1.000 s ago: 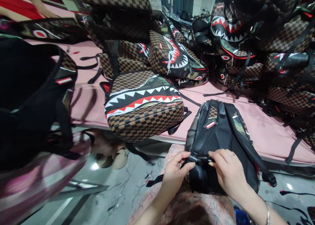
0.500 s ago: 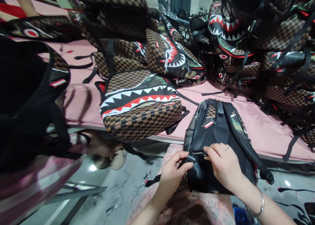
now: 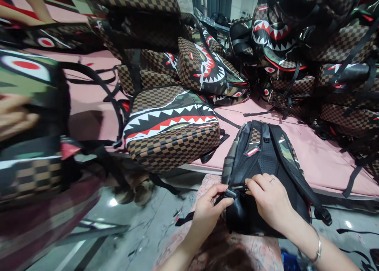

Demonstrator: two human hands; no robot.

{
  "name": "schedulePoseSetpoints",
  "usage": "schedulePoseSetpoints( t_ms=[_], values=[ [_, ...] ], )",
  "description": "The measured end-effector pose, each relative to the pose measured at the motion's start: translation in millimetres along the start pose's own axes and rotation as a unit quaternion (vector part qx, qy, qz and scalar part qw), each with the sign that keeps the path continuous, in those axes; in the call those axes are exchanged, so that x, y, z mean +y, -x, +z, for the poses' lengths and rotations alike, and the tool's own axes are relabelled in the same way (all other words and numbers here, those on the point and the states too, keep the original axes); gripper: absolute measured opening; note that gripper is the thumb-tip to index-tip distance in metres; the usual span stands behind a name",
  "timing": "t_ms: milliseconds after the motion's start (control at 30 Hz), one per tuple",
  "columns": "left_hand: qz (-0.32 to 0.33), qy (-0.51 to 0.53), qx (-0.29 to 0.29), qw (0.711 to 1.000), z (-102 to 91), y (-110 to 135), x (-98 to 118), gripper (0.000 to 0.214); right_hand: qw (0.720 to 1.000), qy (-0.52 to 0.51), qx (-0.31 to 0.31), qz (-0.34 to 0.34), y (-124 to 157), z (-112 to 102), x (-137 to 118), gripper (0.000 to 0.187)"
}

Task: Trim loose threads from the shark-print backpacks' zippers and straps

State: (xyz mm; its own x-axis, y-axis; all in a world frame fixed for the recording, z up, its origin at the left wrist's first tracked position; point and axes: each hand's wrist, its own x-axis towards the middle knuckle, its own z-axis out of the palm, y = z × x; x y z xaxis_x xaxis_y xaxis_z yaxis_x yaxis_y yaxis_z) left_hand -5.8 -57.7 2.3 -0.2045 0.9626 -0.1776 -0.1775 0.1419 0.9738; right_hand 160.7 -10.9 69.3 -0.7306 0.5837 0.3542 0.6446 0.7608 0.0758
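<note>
A black backpack (image 3: 266, 160) leans from my lap onto the table edge, with its padded back and shoulder straps facing up. My left hand (image 3: 211, 204) pinches the black plastic strap buckle (image 3: 230, 193) of its left shoulder strap between thumb and fingers. Just to the right, my right hand (image 3: 268, 196) is closed, fingertips together against the strap near the buckle. Whatever those fingertips grip is small, dark and mostly hidden. The other shoulder strap (image 3: 304, 184) hangs loose to the right, ending in its own buckle.
A checkered backpack with shark teeth (image 3: 171, 128) lies on the pink table (image 3: 322, 156). More backpacks (image 3: 213, 65) are piled behind it and at right. On the left, a co-worker's hand (image 3: 17, 117) is at a camouflage backpack (image 3: 32, 81).
On the left, the co-worker's backpack has turned, now showing its camouflage side with an eye, and a hand has come into view. My hands stay almost still at the buckle.
</note>
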Motion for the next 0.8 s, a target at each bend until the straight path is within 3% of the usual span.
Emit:
schedulePoseSetpoints(
  t_ms=[500, 700, 800],
  values=[
    [0.004, 0.043, -0.005, 0.999, -3.3, -2, -4, 0.015, 1.0, -0.012, -0.002, -0.02, -5, 0, -3, 0.021],
    [-0.021, 0.116, -0.003, 0.993, -9.9, -5, 1, 0.019, 0.989, -0.141, 0.032, 0.029, -4, 5, 2, 0.017],
    [-0.035, 0.178, -0.004, 0.983, -13.8, -7, 3, 0.023, 0.947, -0.291, 0.062, 0.124, -6, 11, 3, 0.014]
  ],
)
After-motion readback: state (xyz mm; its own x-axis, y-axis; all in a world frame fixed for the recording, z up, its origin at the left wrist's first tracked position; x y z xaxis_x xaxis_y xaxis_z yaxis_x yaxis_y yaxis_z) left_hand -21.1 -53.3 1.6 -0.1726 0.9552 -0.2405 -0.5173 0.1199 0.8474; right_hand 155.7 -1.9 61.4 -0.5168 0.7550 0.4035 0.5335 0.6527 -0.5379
